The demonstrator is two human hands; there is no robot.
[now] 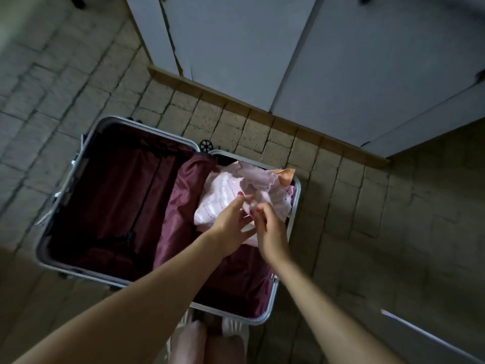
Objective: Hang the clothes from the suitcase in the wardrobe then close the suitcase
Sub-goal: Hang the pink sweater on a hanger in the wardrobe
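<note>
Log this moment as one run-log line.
suitcase open on floor | left hand, right hand pinching pink clothes | wardrobe doors shut

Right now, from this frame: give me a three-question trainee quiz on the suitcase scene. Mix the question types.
1. True or false: the silver-framed suitcase with maroon lining lies shut on the floor.
2. Which half holds the pile of pale pink and white clothes? A) left half B) right half C) both
3. Fill in: behind the suitcase, the pale grey wardrobe doors are ____.

Key: 1 false; it lies open. 2 B; the left hand and right hand both reach into that pile, their grip on the fabric too blurred to judge. 3 closed.
</note>
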